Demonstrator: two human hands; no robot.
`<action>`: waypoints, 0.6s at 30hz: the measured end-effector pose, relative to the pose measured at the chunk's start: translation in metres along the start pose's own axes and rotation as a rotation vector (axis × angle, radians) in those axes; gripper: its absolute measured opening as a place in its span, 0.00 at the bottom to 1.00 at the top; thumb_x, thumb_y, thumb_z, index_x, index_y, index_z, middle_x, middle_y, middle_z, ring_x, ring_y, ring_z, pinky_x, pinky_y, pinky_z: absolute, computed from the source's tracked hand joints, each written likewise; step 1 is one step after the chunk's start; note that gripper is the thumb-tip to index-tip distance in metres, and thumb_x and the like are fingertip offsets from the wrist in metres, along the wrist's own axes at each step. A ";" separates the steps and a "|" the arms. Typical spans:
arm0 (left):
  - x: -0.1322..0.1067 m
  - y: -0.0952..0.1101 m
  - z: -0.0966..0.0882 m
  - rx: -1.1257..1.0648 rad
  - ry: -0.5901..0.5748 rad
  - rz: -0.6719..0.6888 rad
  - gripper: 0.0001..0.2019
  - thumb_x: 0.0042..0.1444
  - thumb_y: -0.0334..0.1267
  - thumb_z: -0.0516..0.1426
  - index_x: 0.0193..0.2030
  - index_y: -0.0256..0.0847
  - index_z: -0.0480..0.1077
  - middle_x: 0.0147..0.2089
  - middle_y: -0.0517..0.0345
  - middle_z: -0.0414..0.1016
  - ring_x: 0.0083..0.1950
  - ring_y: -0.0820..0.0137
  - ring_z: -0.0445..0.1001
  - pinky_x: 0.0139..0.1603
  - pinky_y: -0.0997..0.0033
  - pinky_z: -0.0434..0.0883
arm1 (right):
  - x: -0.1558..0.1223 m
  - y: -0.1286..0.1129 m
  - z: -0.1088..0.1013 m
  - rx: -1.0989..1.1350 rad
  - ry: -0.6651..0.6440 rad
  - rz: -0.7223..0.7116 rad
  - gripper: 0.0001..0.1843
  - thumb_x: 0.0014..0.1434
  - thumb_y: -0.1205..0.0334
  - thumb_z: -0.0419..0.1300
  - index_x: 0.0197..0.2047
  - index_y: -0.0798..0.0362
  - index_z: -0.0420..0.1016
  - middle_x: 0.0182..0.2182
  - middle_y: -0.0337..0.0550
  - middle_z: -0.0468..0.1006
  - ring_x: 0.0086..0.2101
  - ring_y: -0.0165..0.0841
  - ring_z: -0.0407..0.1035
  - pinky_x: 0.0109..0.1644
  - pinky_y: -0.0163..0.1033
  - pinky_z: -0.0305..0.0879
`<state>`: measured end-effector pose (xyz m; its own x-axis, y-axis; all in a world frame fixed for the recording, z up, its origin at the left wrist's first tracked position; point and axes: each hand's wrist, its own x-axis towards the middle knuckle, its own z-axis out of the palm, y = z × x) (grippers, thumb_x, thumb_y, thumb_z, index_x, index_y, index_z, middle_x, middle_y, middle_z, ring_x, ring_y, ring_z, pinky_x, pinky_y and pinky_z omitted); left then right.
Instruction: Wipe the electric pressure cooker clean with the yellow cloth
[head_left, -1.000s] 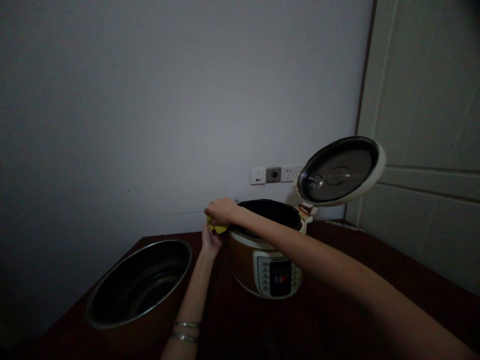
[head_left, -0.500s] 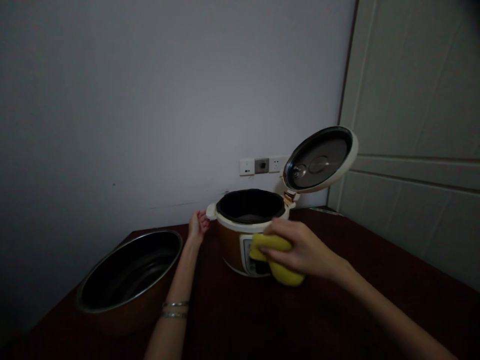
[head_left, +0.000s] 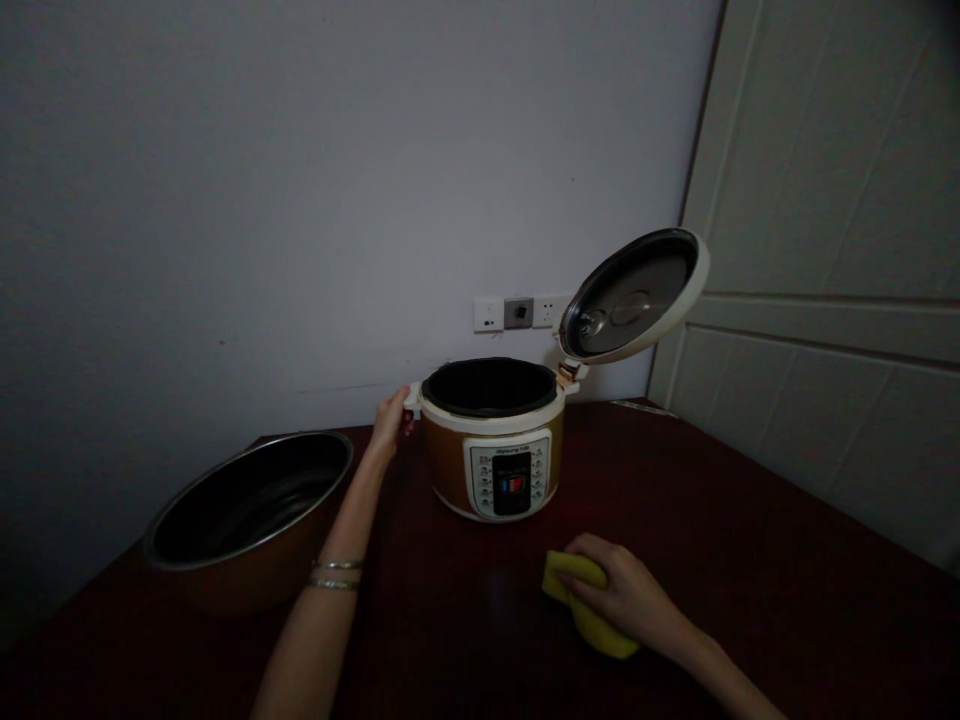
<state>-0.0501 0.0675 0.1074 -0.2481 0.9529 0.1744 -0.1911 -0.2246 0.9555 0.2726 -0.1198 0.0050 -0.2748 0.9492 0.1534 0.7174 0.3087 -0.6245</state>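
Observation:
A brown and cream electric cooker (head_left: 491, 452) stands on the dark red table (head_left: 750, 560) with its hinged lid (head_left: 634, 296) tilted open to the right. My left hand (head_left: 391, 421) grips the small handle on the cooker's left side. My right hand (head_left: 624, 594) rests on the table in front of the cooker, fingers closed over a yellow cloth (head_left: 587, 614) that lies flat on the tabletop. Two bangles circle my left wrist.
A large steel bowl (head_left: 247, 512) sits on the table to the left. Wall sockets (head_left: 517, 313) are mounted behind the cooker. A pale door (head_left: 832, 250) fills the right side.
My right hand has carried the yellow cloth from the cooker's left rim, across its front, down onto the table. My left hand stays at the cooker's left handle.

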 end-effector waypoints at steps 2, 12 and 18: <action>0.000 -0.002 0.000 0.007 -0.009 0.022 0.14 0.49 0.45 0.58 0.22 0.39 0.63 0.12 0.66 0.58 0.11 0.78 0.57 0.11 0.79 0.50 | -0.002 -0.002 0.000 0.000 0.006 0.000 0.10 0.55 0.56 0.55 0.38 0.48 0.73 0.38 0.41 0.76 0.38 0.35 0.70 0.43 0.36 0.63; 0.004 -0.004 0.003 -0.002 -0.025 0.036 0.10 0.49 0.44 0.55 0.26 0.40 0.62 0.13 0.68 0.57 0.11 0.77 0.57 0.11 0.79 0.52 | -0.008 -0.005 0.003 -0.087 0.013 -0.041 0.11 0.50 0.58 0.60 0.39 0.49 0.72 0.39 0.41 0.74 0.41 0.35 0.68 0.45 0.37 0.61; 0.003 -0.004 0.005 -0.022 -0.007 0.001 0.09 0.49 0.43 0.54 0.27 0.39 0.63 0.13 0.67 0.58 0.12 0.77 0.59 0.11 0.79 0.52 | 0.017 0.006 -0.004 -0.153 0.071 0.075 0.11 0.55 0.61 0.56 0.42 0.50 0.71 0.39 0.43 0.77 0.39 0.36 0.71 0.42 0.35 0.61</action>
<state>-0.0454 0.0725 0.1050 -0.2414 0.9541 0.1775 -0.2119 -0.2303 0.9498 0.2742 -0.1013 0.0071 -0.1742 0.9703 0.1680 0.8248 0.2370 -0.5134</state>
